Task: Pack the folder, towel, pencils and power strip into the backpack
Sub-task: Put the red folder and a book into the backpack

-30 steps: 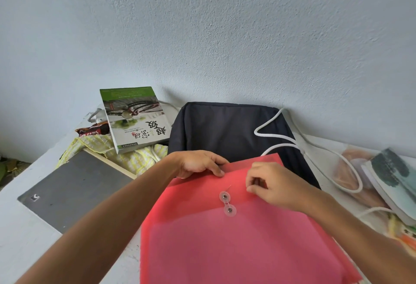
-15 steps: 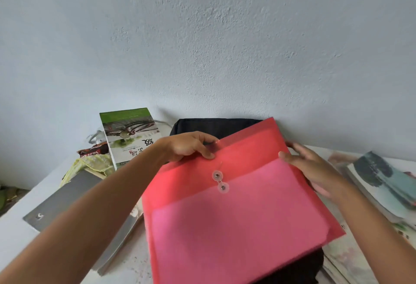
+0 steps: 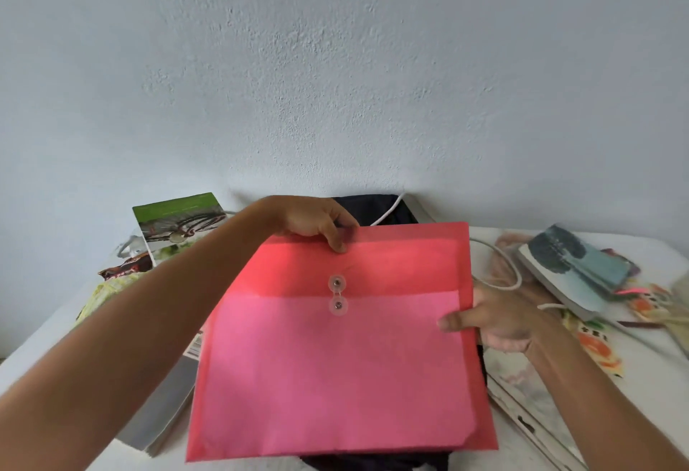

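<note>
Wall (image 3: 335,60) fills the top half, pale textured plaster. White desk (image 3: 48,325) below it, cluttered on both sides.

Red folder (image 3: 335,358) is the main thing in view — translucent, flap closed, two clear string-tie buttons at centre. It is held up off the desk, face toward the camera, over the dark backpack (image 3: 373,205). Only strips of the backpack show: one above the folder's top edge, one under its bottom edge.

Left hand (image 3: 317,222) pinches the folder's top edge, thumb on the front, fingers behind. Right hand (image 3: 496,325) grips the right edge, thumb laid across the front, palm and fingers behind.

Grey book (image 3: 164,407) lies on the desk lower left, partly under the folder. Green-covered book (image 3: 179,224) sits behind the left forearm. Yellow-green checked towel (image 3: 108,291) just left of that arm, mostly hidden. Another book (image 3: 570,269) with a dark blue-green cover lies far right, on loose printed papers. White cord (image 3: 499,265) runs from the backpack top across the desk to the right — likely the power strip's, strip itself not visible.
</note>
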`<state>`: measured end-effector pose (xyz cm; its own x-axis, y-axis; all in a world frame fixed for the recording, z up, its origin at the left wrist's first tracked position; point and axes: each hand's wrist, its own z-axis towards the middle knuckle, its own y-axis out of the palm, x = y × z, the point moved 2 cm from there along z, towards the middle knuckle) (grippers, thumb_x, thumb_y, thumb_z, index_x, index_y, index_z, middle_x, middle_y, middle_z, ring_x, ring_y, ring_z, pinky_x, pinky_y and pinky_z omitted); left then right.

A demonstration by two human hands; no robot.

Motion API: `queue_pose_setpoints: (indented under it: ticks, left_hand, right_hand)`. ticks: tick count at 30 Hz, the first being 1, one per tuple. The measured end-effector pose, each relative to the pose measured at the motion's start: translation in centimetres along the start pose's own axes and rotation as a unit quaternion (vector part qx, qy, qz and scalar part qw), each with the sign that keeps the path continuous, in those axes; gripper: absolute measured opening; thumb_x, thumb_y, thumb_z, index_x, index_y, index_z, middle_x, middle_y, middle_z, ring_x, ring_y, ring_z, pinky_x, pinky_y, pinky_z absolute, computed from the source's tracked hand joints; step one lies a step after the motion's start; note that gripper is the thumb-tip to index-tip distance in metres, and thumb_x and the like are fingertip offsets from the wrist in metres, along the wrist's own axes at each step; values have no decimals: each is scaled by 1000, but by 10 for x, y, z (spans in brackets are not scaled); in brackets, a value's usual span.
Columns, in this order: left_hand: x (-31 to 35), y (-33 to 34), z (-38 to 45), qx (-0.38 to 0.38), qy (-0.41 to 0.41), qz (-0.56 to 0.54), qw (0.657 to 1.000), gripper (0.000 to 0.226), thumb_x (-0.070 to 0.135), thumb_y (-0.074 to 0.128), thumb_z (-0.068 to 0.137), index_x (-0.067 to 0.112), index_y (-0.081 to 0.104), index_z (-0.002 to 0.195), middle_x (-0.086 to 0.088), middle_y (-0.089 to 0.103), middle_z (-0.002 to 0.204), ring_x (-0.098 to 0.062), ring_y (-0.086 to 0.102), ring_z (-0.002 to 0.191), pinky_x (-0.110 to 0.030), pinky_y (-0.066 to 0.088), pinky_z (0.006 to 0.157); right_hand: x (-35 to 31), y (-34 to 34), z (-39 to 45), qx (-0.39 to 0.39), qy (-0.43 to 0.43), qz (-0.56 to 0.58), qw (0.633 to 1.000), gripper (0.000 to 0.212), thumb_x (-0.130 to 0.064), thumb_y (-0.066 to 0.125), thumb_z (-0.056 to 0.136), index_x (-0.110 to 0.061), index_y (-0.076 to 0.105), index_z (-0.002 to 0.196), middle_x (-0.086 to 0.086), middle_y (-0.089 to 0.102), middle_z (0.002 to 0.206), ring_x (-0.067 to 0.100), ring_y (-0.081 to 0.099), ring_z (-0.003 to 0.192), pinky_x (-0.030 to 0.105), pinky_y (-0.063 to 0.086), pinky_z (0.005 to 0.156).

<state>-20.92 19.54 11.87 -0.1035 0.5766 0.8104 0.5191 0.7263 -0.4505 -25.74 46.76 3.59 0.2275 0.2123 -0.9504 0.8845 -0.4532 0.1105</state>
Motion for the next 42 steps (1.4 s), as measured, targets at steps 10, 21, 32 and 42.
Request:
queue_pose_setpoints:
  ticks: [10, 21, 32, 42]
  left_hand:
    - [32, 58, -39, 566, 136, 176, 794, 26, 8, 67, 82, 17, 69, 106, 4, 69, 100, -12, 60, 92, -21, 42, 81]
    - [-65, 203, -41, 347, -5, 221, 911, 35, 60, 60, 67, 41, 68, 96, 17, 64, 102, -8, 57, 101, -35, 45, 95]
    - [-57, 216, -25, 281, -83, 280, 914, 72, 84, 55, 60, 39, 62, 115, 11, 47, 125, -17, 39, 123, -41, 33, 104]
    - [-49, 215, -18, 256, -54, 303, 916, 21, 35, 51, 96, 24, 68, 94, 5, 63, 105, -26, 55, 110, -41, 45, 88]
  right_hand:
    - [34, 21, -83, 283, -91, 138, 945, 37, 16, 68, 67, -8, 63, 96, 9, 71, 86, 23, 66, 82, 33, 52, 72]
    - [74, 15, -164, 404, -163, 340, 834, 37, 9, 51, 85, -12, 56, 115, 6, 63, 99, 22, 60, 89, 38, 49, 76]
    - [71, 34, -197, 374, -99, 253, 887, 24, 0, 48, 87, -13, 56, 105, 10, 62, 93, 28, 60, 81, 33, 57, 55]
    - [79, 34, -203, 430, -74, 253, 863, 40, 0, 53, 82, -3, 50, 122, 12, 60, 92, 25, 63, 66, 29, 53, 46]
